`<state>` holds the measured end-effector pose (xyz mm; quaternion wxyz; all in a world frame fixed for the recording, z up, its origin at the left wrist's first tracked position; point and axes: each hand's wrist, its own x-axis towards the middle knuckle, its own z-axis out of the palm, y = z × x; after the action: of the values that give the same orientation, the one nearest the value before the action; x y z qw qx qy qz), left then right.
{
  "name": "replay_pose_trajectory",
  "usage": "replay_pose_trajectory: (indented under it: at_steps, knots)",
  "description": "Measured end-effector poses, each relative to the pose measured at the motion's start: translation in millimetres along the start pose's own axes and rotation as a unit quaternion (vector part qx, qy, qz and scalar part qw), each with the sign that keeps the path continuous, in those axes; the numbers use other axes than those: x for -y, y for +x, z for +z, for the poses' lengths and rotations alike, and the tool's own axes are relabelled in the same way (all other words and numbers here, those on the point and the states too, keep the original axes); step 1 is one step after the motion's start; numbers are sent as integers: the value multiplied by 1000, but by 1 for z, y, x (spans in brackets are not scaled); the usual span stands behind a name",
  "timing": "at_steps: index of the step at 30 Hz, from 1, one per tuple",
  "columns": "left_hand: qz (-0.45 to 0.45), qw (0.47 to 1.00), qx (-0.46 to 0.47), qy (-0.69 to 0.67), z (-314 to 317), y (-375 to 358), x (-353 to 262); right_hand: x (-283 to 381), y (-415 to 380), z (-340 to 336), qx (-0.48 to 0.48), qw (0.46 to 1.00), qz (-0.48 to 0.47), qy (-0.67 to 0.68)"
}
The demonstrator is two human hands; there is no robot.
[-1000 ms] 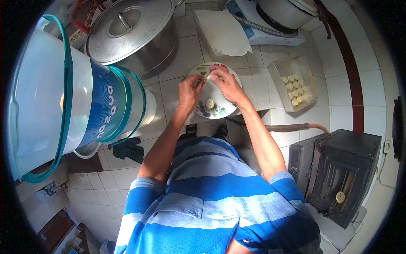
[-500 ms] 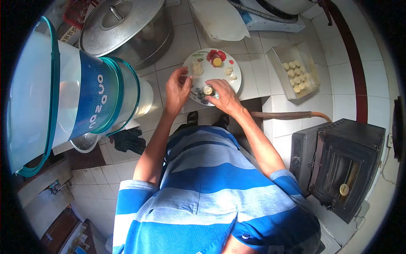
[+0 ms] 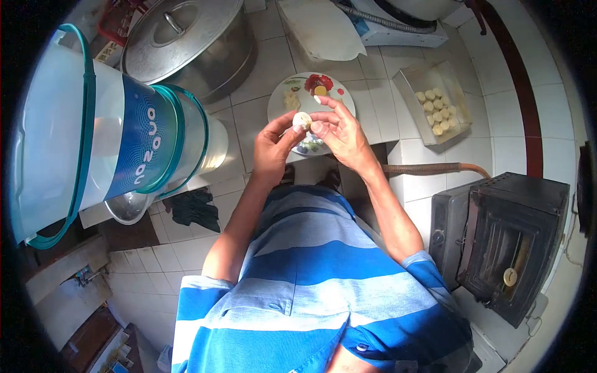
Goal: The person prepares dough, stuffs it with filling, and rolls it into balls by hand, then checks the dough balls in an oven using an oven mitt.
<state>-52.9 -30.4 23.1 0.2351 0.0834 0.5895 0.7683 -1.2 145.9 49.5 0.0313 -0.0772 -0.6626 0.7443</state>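
Observation:
A small round of pale dough (image 3: 301,120) is held up over the near part of a flower-printed plate (image 3: 346,110). My left hand (image 3: 272,152) pinches it from the left between thumb and fingers. From the right, my right hand (image 3: 346,140) has its thumb and a finger closed on the same piece, with another finger raised; a white spot shows at that fingertip. Behind the hands, a yellow ball (image 3: 320,91) sits on the plate's red flower. A flattish dough scrap (image 3: 291,99) lies at the plate's left. My right hand hides the plate's right part.
A clear box (image 3: 461,132) with several pale dough balls stands at the right. Beyond the plate is a paper-covered container (image 3: 323,31). A large lidded pot (image 3: 217,68) and a water bucket (image 3: 102,124) crowd the left. A small black oven (image 3: 510,242) stands lower right.
The dough round has risen off the plate toward me. My left hand, previously apart at the plate's left edge, has come in to grip it alongside my right hand.

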Motion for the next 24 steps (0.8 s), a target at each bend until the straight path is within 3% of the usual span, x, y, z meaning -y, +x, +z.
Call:
replay_pose_trajectory:
  at_steps: [2,4,7,14,19,24]
  knots:
    - [-74,972,-20,-222,2,-3,-12,21,-6,0,13,1000,-11,9]
    - [-81,964,-11,-253,3,-8,-22,35,-10,-3,-5,958,-140,-248]
    - [-104,949,12,-299,3,-10,-23,34,-10,-1,-11,954,-203,-221]
    - [-150,924,51,-347,13,-11,-28,17,-2,-4,-18,957,-197,-213]
    - [-144,941,52,-302,11,-7,-22,22,-4,1,-59,951,-212,-216]
    - [-142,933,40,-327,12,-3,-24,22,-4,-1,-38,958,-205,-199]
